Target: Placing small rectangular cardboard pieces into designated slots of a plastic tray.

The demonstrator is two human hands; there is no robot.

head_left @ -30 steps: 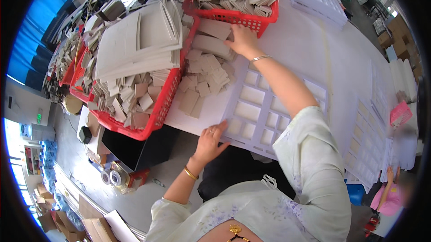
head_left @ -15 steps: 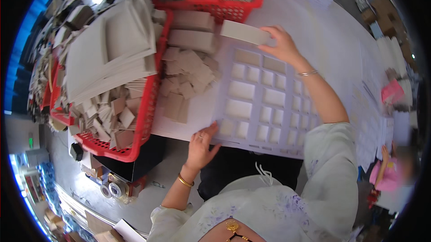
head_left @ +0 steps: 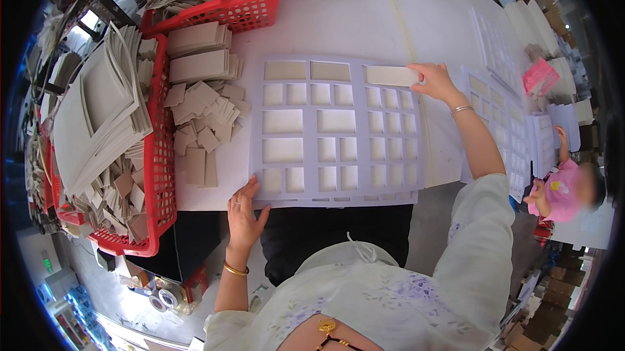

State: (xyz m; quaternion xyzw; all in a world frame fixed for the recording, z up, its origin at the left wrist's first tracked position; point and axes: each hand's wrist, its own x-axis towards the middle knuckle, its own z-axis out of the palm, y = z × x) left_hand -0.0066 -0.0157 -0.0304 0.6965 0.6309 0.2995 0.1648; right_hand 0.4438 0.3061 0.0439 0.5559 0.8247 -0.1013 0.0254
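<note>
A pale purple board with rectangular openings (head_left: 310,128) lies on the table in front of me. Grey rectangular cards fill two openings of its far row, among them a grey card (head_left: 330,71). At the far right opening, my right hand (head_left: 432,81) pinches the right end of a rectangular piece of cardboard (head_left: 388,76). That piece lies over the opening; whether it is seated cannot be told. My left hand (head_left: 245,216) rests at the board's near left corner, fingers apart, with nothing in it.
Stacks of grey cardboard strips (head_left: 198,68) and a heap of small cardboard squares (head_left: 204,109) lie left of the board. Red baskets of cardboard pieces (head_left: 161,175) stand farther left and behind. More cut-out boards (head_left: 500,113) lie at right, near another person in pink (head_left: 565,189).
My right hand has brought the cardboard piece from above the board's far edge down onto the far right opening. My left hand stays at the near left corner. The view has turned.
</note>
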